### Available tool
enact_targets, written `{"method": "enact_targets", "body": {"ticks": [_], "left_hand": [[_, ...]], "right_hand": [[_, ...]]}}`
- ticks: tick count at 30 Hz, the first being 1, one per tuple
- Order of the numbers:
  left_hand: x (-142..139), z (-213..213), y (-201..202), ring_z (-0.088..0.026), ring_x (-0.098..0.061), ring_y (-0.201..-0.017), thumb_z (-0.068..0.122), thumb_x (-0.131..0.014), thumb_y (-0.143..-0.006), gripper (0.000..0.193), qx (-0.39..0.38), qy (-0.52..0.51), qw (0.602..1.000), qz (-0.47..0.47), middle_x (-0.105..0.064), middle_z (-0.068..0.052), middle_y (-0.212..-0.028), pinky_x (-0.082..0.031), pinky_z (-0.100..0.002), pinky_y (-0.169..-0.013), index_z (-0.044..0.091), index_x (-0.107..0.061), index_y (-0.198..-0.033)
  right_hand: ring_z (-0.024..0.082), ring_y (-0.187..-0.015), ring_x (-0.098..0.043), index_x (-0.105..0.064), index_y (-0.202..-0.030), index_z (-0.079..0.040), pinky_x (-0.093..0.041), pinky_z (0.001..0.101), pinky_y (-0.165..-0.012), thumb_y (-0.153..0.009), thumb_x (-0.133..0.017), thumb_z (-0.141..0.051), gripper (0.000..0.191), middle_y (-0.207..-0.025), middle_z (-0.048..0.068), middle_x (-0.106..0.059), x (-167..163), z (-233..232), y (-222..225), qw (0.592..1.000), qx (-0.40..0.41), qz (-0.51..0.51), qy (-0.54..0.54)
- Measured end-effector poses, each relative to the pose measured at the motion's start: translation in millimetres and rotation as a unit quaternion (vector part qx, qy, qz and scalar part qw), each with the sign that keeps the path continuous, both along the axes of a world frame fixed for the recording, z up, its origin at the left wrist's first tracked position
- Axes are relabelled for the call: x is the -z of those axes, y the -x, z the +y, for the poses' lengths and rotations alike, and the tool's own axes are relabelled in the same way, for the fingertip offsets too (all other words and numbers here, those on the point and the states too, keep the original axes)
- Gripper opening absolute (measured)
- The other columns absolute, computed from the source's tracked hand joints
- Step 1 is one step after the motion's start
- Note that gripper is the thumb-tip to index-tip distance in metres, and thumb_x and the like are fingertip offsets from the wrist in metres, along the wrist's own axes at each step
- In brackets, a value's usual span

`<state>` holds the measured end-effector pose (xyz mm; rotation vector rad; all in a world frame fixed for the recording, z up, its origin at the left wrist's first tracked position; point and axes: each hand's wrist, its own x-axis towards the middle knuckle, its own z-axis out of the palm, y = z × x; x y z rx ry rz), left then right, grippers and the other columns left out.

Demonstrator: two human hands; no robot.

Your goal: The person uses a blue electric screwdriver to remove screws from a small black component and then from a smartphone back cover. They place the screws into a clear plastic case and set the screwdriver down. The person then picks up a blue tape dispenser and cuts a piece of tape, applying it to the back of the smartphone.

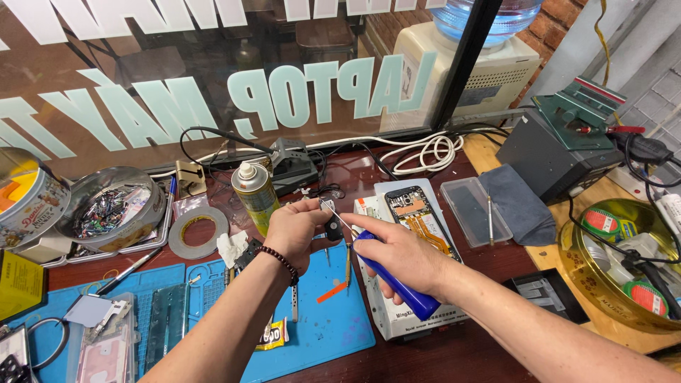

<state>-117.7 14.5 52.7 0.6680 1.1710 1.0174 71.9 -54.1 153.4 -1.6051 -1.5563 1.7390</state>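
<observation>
Looks mid-job; the right hand (397,259) is wrapped around a blue-handled screwdriver (386,273), tip touching a small part (328,207) pinched in the left hand (294,230); the opened phone (417,216) just beside still lies bare, so reassembly's left.

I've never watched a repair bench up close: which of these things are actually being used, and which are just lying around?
In use:
right hand gripping the blue-handled screwdriver
left hand pinching a small black part at the screwdriver's tip

Lying about:
opened phone
spray can
tape roll
round tin of small parts
blue mat
</observation>
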Motion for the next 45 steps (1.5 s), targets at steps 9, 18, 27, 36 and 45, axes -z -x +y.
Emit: {"method": "enact_targets", "body": {"ticks": [9,18,27,36,45], "left_hand": [[0.6,3.1,3.3,-0.016,-0.069,-0.073,0.001,-0.065,-0.090,0.014,-0.003,-0.011,1.000,0.019,-0.073,-0.006,-0.087,-0.064,-0.037,-0.064,0.002,-0.072,-0.102],[-1.9,2.6,7.2,-0.015,-0.072,-0.077,0.006,-0.065,-0.092,0.017,0.018,-0.040,0.999,-0.025,-0.074,-0.006,-0.091,-0.063,-0.032,-0.064,0.002,-0.073,-0.107],[-8.8,1.3,1.4,-0.017,-0.074,-0.075,0.005,-0.066,-0.091,0.017,0.025,-0.039,0.998,0.032,-0.077,-0.009,-0.089,-0.062,-0.034,-0.062,0.002,-0.073,-0.107],[-4.2,4.8,4.8,-0.017,-0.074,-0.075,0.002,-0.067,-0.090,0.014,0.019,-0.042,0.998,0.032,-0.076,-0.008,-0.088,-0.063,-0.036,-0.062,0.000,-0.072,-0.103],[-7.1,5.8,8.5,-0.018,-0.074,-0.075,0.002,-0.067,-0.090,0.011,0.030,-0.021,0.999,0.036,-0.076,-0.011,-0.088,-0.064,-0.036,-0.064,0.000,-0.071,-0.100]], "right_hand": [[0.010,-0.043,-0.055,-0.042,-0.157,-0.029,-0.048,0.0258,-0.036,-0.089,-0.055,-0.026,0.070,-0.072,0.004,-0.056,-10.2,-2.6,-4.7,0.998,-0.049,0.047,0.007],[0.011,-0.042,-0.053,-0.043,-0.155,-0.036,-0.047,0.0271,-0.036,-0.091,-0.056,-0.029,0.066,-0.071,0.002,-0.055,-18.8,5.9,-9.5,0.999,-0.008,-0.037,-0.027],[0.011,-0.041,-0.054,-0.048,-0.153,-0.031,-0.049,0.0277,-0.037,-0.091,-0.056,-0.028,0.062,-0.060,0.002,-0.052,-12.9,3.2,-7.2,0.998,-0.026,-0.041,-0.045],[0.010,-0.043,-0.056,-0.045,-0.154,-0.033,-0.051,0.0284,-0.040,-0.091,-0.054,-0.028,0.063,-0.061,0.002,-0.057,-12.3,3.6,-5.2,0.995,-0.047,-0.072,-0.046],[0.012,-0.043,-0.057,-0.047,-0.157,-0.035,-0.052,0.0297,-0.040,-0.090,-0.055,-0.028,0.067,-0.065,0.003,-0.064,-6.8,8.5,-7.7,0.993,-0.060,-0.074,-0.063]]}}
